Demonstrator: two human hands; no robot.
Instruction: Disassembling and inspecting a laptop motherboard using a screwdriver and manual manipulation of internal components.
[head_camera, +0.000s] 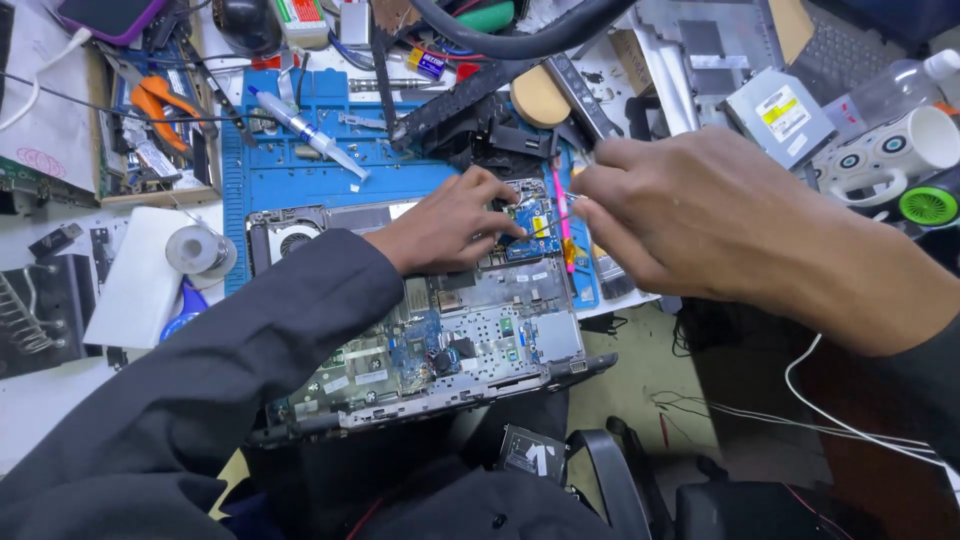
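An opened laptop base (470, 340) with its circuit board exposed lies across my lap and the edge of a blue work mat (300, 180). My left hand (450, 220) rests on the board's upper part, fingertips pressing beside a small blue circuit board (535, 222). My right hand (690, 215) hovers just right of it, pinching a thin metal tool (572, 203) whose tip points at that small board. A pink-handled tool (563, 215) lies next to the board.
The bench is crowded: a syringe (308, 132), orange-handled pliers (160, 105), a solder spool (195, 250), a black curved frame piece (470, 95), an optical drive (780, 115), a patterned mug (890, 155). White wires (830, 420) trail at right above the floor.
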